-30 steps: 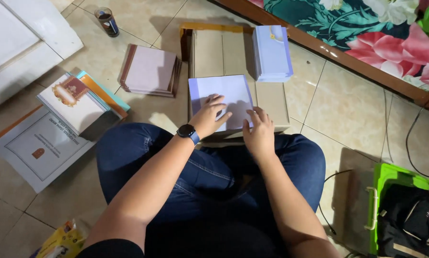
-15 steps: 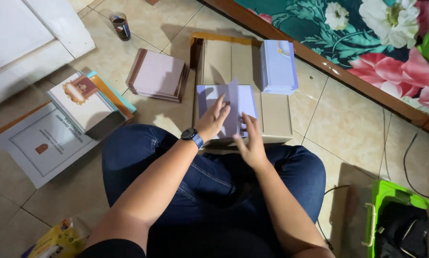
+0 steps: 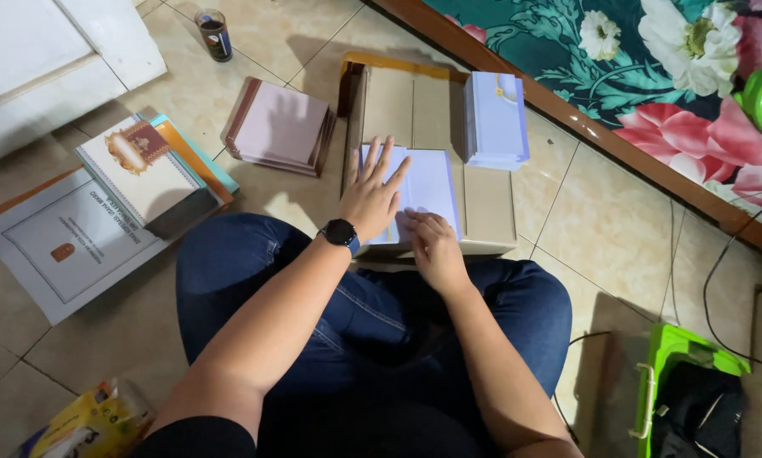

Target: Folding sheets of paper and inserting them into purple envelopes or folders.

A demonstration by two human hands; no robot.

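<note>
Both hands press the folded lavender paper (image 3: 427, 191); its long axis points away.

Both hands (image 3: 402, 220) on folded paper (image 3: 427, 191)

Setting: a home, likely my bedroom. Evidence: beige floor tiles (image 3: 618, 212); floral bedspread (image 3: 652, 59) on wooden frame (image 3: 567, 110), upper right; white door (image 3: 50, 59), upper left; I sit cross-legged; glass (image 3: 215, 34) at top.

Left hand (image 3: 372, 197) flat with fingers spread; right hand (image 3: 434, 244) curled beside it.
</note>
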